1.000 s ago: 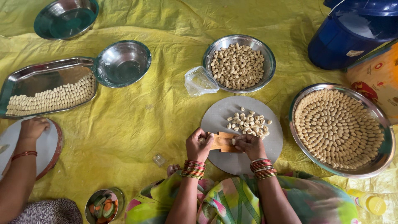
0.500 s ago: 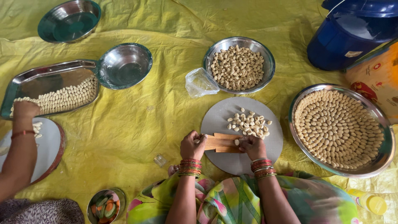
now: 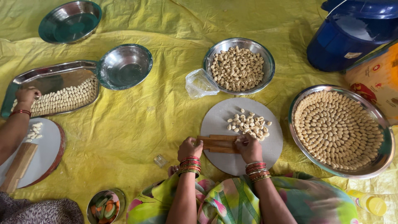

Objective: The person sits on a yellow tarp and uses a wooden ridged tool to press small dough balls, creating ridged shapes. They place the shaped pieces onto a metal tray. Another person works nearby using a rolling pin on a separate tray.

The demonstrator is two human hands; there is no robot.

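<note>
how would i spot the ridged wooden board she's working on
Start at the round grey board in front of the person, below the bowl of dough pieces. On its near edge, between left hand and right hand, lies the wooden board: small, brown, grooved.

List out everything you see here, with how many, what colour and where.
ridged wooden board: one, brown, on the round grey board
dough pieces: small pale pile, same board
steel bowl: one, full of pale pieces, above it
round steel tray: one, pieces in rings, right
rectangular steel tray: one, pieces in rows, left
empty steel bowls: two, upper left
blue bucket: one, top right
yellow sheet: underneath
co-worker's hand: on the rectangular tray
left hand, right hand: on the ridged board
</note>
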